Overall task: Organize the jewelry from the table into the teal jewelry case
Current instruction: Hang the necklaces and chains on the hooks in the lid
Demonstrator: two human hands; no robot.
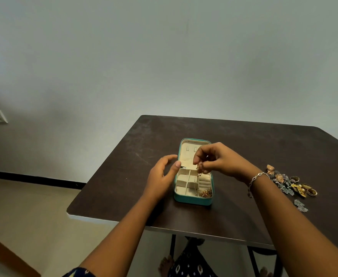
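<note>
No text is legible; a faint mark inside the teal jewelry case (192, 201) lid is possibly branding.

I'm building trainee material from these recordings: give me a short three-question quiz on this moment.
1. True or false: the case lies open on the table.
2. Which of the hands pinches the small gold piece above the case? A) left B) right
3. Fill in: the loose jewelry pile lies on the person's ___ side of the case.

Key: 1 true. 2 B: the right hand pinches it, while the left hand sits beside the case holding nothing. 3 right.
</note>
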